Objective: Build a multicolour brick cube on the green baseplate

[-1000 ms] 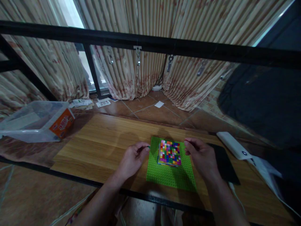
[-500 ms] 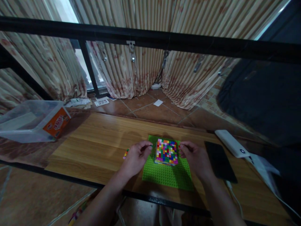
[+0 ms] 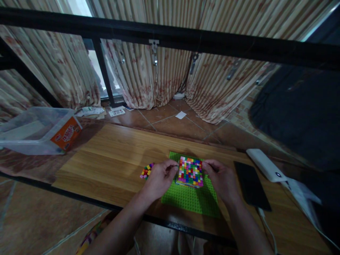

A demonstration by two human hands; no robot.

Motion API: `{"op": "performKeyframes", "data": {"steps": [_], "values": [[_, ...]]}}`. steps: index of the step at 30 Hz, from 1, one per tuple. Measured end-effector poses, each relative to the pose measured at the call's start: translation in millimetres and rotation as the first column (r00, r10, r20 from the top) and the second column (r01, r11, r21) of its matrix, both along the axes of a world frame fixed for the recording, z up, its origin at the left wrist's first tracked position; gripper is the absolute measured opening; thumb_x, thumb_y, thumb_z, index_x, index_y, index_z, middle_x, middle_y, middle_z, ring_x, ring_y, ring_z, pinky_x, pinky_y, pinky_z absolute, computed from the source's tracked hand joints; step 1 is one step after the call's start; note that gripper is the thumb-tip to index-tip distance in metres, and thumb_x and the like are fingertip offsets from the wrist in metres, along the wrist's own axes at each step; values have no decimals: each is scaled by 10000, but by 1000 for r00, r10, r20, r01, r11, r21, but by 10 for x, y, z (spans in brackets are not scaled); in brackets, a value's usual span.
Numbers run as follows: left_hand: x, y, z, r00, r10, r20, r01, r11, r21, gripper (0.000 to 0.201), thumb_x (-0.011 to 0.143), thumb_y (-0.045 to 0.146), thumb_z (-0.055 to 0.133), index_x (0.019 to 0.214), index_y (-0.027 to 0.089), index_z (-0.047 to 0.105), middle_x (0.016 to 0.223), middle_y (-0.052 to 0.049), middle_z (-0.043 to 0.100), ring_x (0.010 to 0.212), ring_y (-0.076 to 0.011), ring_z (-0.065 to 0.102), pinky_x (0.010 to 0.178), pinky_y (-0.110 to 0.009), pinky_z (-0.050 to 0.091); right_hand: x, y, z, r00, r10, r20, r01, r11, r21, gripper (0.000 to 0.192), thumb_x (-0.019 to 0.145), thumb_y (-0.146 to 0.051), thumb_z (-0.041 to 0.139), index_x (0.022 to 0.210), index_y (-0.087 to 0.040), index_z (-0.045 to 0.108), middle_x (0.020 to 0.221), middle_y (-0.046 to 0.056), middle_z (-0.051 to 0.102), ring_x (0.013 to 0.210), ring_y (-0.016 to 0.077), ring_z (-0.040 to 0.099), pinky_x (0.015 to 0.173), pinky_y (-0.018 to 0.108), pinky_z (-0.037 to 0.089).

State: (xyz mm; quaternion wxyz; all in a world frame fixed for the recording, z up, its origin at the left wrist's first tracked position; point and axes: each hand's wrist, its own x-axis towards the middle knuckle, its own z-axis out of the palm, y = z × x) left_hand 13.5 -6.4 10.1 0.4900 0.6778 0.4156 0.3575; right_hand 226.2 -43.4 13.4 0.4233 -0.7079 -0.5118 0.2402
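Brick block dead centre on the baseplate, my hands either side

The brick block [image 3: 190, 172] sits on the baseplate [image 3: 191, 200], lower middle of the frame, on the table [image 3: 111, 159]. My left hand [image 3: 159, 177] touches its left edge, my right hand [image 3: 221, 179] its right. A little pile of loose bricks [image 3: 146, 171] lies just left of my left hand. Phone [image 3: 251, 185] and power bank [image 3: 265, 164] are further right; the plastic tub [image 3: 37, 131] is far left.

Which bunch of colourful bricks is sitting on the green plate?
The big square block between both hands sits on the green plate. The small pile lies on the bare table, left of it.
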Motion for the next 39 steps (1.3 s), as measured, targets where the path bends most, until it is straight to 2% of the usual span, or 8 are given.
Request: {"op": "performKeyframes", "data": {"steps": [6, 9, 14, 18, 23, 26, 31, 39], "values": [[-3, -11, -16, 999, -2, -40, 3, 1000, 25, 216, 870, 267, 505, 925, 160, 683, 770, -22, 676, 708, -145, 619, 644, -228, 449, -17, -3, 26, 988, 14, 153, -14, 1000, -4, 276, 837, -421, 507, 789, -194, 656, 745, 32, 689, 704, 199, 624, 647, 298, 433], [4, -18, -15, 999, -4, -50, 5, 1000, 15, 220, 874, 273, 494, 915, 159, 678, 758, -20, 668, 702, -146, 611, 631, -230, 442, -23, -3, 22, 988, 17, 152, -18, 1000, 5, 260, 834, -419, 521, 789, -198, 651, 761, 32, 692, 733, 202, 630, 661, 296, 435], [9, -18, -23, 997, -3, -72, 5, 999, 34, 237, 883, 278, 480, 940, 160, 677, 766, -22, 668, 707, -148, 608, 640, -234, 438, -21, 19, -2, 997, 15, 70, -18, 999, 40, 250, 809, -428, 568, 775, -194, 650, 748, 39, 688, 713, 199, 623, 645, 291, 447], [9, -18, -40, 997, -9, -78, 12, 999, 40, 242, 890, 285, 471, 945, 156, 669, 780, -26, 666, 710, -146, 605, 641, -233, 438, 8, 62, -39, 998, 14, -57, -10, 997, 72, 267, 742, -449, 642, 777, -186, 662, 759, 56, 698, 714, 204, 628, 649, 302, 471], [15, -30, -36, 997, -14, -82, 16, 1000, 18, 244, 887, 281, 472, 947, 148, 667, 774, -30, 664, 702, -148, 601, 634, -238, 437, 60, 105, -56, 985, -5, -174, 1, 1000, -24, 404, 669, -482, 681, 925, -173, 721, 767, 53, 716, 574, 163, 573, 534, 291, 457], [29, -36, -30, 997, -11, -75, 12, 1000, 12, 240, 886, 275, 472, 939, 148, 668, 782, -32, 667, 709, -152, 605, 636, -241, 438, 69, 116, -38, 982, 13, -186, -24, 998, -59, 385, 665, -491, 676, 879, -178, 744, 719, 42, 711, 530, 143, 541, 503, 278, 446], [42, -31, -30, 995, 2, -102, 2, 999, 45, 231, 886, 263, 470, 916, 157, 673, 792, -29, 667, 713, -149, 601, 657, -246, 436, 63, 130, -42, 978, 15, -210, -24, 999, -43, 322, 652, -455, 698, 813, -182, 753, 733, 50, 724, 589, 168, 603, 550, 291, 493], [38, -32, -10, 997, 5, -82, -2, 999, 40, 210, 875, 256, 493, 908, 167, 681, 811, -27, 682, 736, -150, 613, 668, -239, 439, 91, 136, -91, 942, 26, -336, -52, 996, -71, 365, 634, -465, 742, 852, -173, 757, 795, 63, 743, 688, 204, 665, 661, 336, 547]]}}
